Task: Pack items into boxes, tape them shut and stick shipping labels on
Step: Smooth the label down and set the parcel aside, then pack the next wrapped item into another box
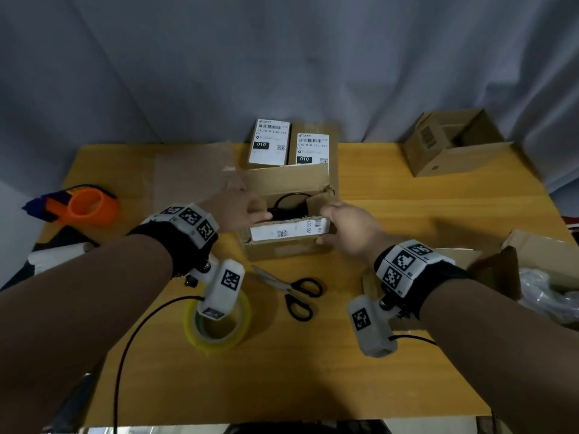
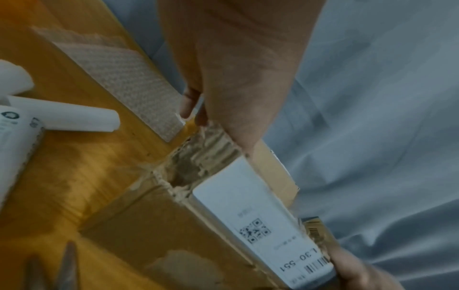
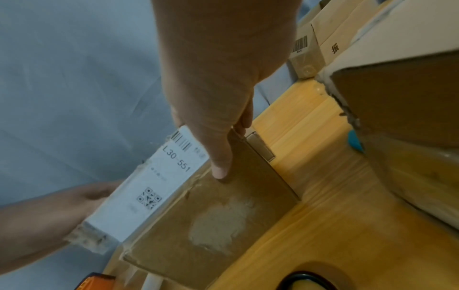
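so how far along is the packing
Done: two labelled boxes stand at the back. In hand: the left hand and right hand hold the open box, with a black cable inside. Left: tape it with the tape roll and label it.

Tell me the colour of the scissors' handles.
Black. The scissors lie on the table in front of the open box; the head view shows them best.

Dim, soft indoor light; wide-angle edges bend, and both wrist views blur.
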### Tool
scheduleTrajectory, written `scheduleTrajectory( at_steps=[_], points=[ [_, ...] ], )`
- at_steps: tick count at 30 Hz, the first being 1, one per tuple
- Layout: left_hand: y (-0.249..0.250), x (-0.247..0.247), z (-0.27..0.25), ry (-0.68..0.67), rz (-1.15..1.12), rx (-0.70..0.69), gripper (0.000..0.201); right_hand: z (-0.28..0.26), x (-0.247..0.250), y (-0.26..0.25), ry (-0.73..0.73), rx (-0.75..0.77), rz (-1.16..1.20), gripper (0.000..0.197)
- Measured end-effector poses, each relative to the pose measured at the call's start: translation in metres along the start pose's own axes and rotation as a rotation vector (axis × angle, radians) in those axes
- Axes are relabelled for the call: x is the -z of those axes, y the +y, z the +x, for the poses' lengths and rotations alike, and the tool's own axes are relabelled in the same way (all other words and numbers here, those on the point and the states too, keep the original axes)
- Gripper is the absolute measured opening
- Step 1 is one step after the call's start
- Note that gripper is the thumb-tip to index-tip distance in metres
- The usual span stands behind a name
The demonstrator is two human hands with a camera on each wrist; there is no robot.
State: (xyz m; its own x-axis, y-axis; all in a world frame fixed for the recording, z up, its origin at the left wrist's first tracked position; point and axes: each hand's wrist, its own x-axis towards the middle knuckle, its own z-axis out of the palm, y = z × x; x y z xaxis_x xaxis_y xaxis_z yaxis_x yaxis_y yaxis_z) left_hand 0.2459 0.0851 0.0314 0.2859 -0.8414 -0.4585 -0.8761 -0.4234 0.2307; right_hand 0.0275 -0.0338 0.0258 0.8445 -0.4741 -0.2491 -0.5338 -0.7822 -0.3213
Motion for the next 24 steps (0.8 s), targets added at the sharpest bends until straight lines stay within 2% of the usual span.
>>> scheduleTrajectory(
  at_steps=[2,3,5,7,9,12,15,17,21,23,24],
  points=[
    [0.007,0.002,-0.014,-0.064,-0.028,-0.010,0.063,-0.004,0.002,0.000,-0.004,0.030,-0.077,0.020],
    [0.011,0.003,-0.020,-0.088,-0.018,-0.018,0.070,-0.006,0.004,0.001,-0.037,0.052,-0.120,0.028],
    [0.012,0.003,-0.026,-0.151,0.020,-0.016,0.099,-0.011,0.009,0.001,-0.160,0.099,-0.158,0.053],
    [0.012,0.000,-0.028,-0.223,0.046,0.003,0.113,-0.015,0.016,-0.005,-0.240,0.100,-0.084,0.074],
    [0.013,-0.008,-0.028,-0.239,0.043,-0.011,0.115,-0.015,0.020,-0.013,-0.226,0.065,0.003,0.067],
    [0.019,-0.020,-0.027,-0.192,0.132,-0.029,0.114,-0.005,0.016,-0.020,-0.248,0.033,-0.074,0.049],
    [0.023,-0.025,-0.026,-0.173,0.213,-0.009,0.098,0.002,0.000,-0.022,-0.363,-0.014,-0.128,0.052],
    [0.026,-0.024,-0.028,-0.144,0.212,-0.015,0.089,0.001,-0.005,-0.025,-0.384,-0.038,-0.135,0.058],
    [0.032,-0.020,-0.031,-0.041,0.147,-0.046,0.083,-0.005,-0.001,-0.028,-0.256,-0.027,-0.106,0.061],
    [0.034,-0.020,-0.031,0.026,0.103,-0.062,0.086,-0.008,0.007,-0.025,-0.125,-0.035,-0.081,0.049],
    [0.034,-0.021,-0.031,0.060,0.075,-0.063,0.086,-0.010,0.012,-0.022,-0.047,-0.042,-0.062,0.036]
  ],
)
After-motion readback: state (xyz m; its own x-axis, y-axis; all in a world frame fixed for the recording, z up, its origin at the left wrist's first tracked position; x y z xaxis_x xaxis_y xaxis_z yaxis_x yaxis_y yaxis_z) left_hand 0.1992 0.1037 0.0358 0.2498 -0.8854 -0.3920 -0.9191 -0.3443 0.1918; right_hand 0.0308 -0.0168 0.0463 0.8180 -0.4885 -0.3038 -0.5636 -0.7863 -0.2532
